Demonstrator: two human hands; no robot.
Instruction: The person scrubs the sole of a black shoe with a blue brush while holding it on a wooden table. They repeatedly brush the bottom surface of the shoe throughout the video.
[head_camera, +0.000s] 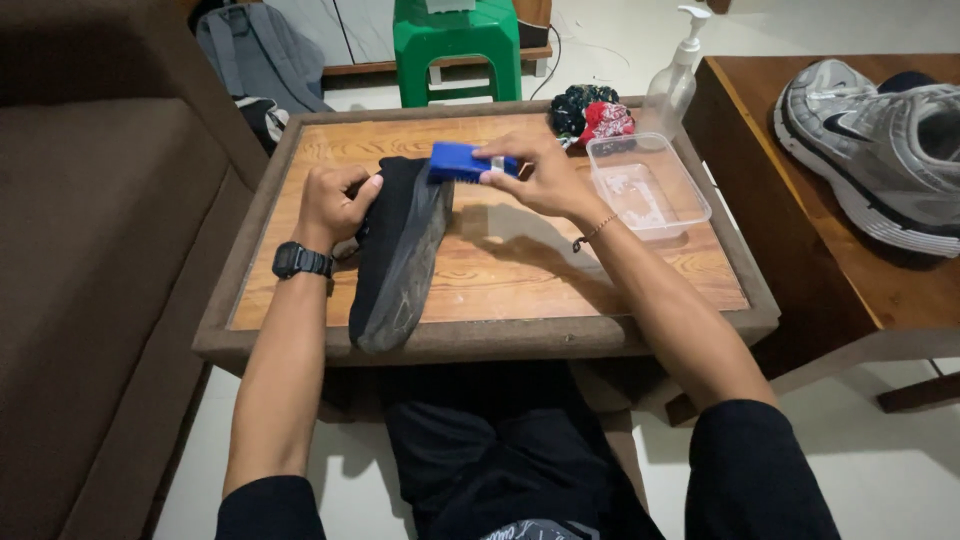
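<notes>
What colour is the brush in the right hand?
Blue; the brush shows clearly in the head view, held by the right hand.

head camera, looking down, near table (300, 345)

Both forearms reach up from frame bottom. Left hand (335, 200) curled in a closed grip, centre-left; right hand (540, 180) pinching, centre.

Shoe (400, 250) on table (480, 335), tub (648, 186) at right, stool (458, 45) behind
</notes>
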